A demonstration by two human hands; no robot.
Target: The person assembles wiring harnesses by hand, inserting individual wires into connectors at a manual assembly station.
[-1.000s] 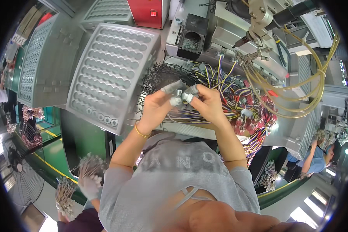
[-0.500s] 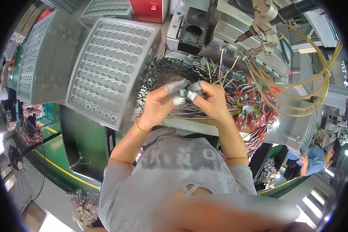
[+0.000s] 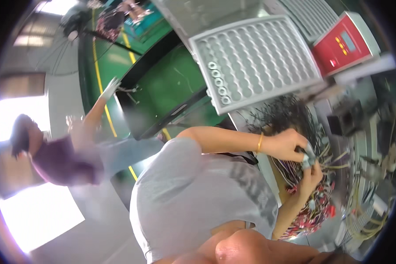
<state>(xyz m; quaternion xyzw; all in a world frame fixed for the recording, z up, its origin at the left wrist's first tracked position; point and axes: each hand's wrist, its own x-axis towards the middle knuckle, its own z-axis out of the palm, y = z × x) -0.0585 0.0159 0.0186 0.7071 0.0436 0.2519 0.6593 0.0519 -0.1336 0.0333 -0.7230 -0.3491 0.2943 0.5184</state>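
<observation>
My left hand, with a yellow band at its wrist, is closed with its fingertips pressed together. Just below it, my right hand is also closed, its fingertips meeting those of the left. Pale finger covers sit on the fingertips. Whatever lies between the fingers is small, blurred and mostly hidden. Both hands are over a heap of wires, with black wires above them and a mass of red connectors below.
A grey tray of round pockets stands beyond my left arm, with several white rings in one row. Near it is a red box with a small display. At left, a person in purple stretches out a gloved hand.
The view has swung left, so the tray and wires now appear farther right. The person in purple has come into view. My hands stay together; the small green and silver part between them no longer shows clearly.
</observation>
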